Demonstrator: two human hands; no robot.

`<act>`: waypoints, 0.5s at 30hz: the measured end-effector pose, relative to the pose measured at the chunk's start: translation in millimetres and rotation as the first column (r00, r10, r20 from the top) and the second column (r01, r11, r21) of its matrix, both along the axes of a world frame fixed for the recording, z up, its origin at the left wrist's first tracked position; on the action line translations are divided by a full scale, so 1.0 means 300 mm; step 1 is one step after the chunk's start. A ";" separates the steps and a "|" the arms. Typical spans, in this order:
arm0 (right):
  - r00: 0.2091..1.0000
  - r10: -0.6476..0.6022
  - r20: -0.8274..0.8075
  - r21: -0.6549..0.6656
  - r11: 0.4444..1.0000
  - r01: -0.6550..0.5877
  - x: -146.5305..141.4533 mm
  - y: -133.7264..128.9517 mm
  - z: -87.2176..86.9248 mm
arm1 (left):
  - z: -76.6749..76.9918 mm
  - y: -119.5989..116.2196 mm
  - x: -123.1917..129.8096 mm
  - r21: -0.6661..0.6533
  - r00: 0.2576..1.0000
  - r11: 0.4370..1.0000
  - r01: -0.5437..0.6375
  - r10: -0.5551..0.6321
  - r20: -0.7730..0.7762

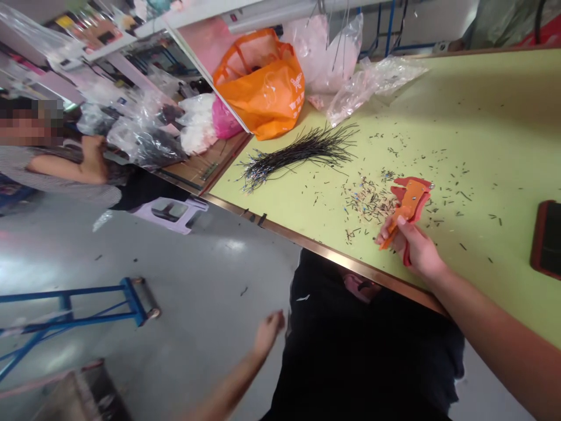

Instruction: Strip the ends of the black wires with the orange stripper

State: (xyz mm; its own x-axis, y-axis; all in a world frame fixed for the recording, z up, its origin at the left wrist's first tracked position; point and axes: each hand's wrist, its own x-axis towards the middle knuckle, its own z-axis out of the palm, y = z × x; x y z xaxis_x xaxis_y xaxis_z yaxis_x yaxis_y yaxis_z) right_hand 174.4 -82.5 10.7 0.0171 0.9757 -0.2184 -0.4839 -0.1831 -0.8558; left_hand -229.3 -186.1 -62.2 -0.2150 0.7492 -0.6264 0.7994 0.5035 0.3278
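Over the yellow-green tabletop, my right hand is wrapped round the handles of an orange and red wire stripper. Its jaws point up and to the left, above a heap of small wire clippings. My left hand hangs low beside my dark-clothed lap, off the table and somewhat blurred. Its fingers are curled closed; whatever they may hold is hidden. Beyond the clippings lies a loose bundle of thin black wires, with pale stripped ends at its left.
An orange bag and clear plastic bags stand at the table's back. A dark red-edged device lies at the right. Another person sits at the left near a lilac stool. A blue metal frame stands on the floor.
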 end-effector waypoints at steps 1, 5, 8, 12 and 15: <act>1.000 -0.022 -0.009 -0.014 1.000 0.022 0.001 0.006 -0.003 | 0.033 0.076 -0.012 0.102 1.000 0.995 -0.021 0.022 -0.011; 0.998 -0.022 -0.053 -0.058 0.998 0.019 0.019 0.030 -0.007 | 0.170 0.484 0.062 0.716 0.992 0.695 0.058 -0.123 0.039; 0.999 -0.006 -0.053 -0.046 0.999 0.004 0.032 0.039 -0.008 | 0.242 0.813 0.263 0.887 0.901 0.356 0.293 -0.412 -0.133; 0.996 -0.094 -0.008 0.063 0.994 0.094 0.041 0.053 -0.017 | 0.278 1.131 0.557 0.819 0.721 0.179 0.544 -0.600 -0.348; 0.995 -0.100 0.001 0.060 0.993 0.100 0.051 0.067 -0.020 | 0.271 1.237 0.685 0.812 0.666 0.132 0.569 -0.654 -0.360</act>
State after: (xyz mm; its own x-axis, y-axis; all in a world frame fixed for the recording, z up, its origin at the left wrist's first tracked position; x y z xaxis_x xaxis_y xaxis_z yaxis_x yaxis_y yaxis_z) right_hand 189.9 -62.4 4.8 0.1163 0.9803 -0.1597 -0.4941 -0.0824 -0.8655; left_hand -23.9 184.8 19.2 0.5858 0.7060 0.3979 0.6600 -0.7005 0.2714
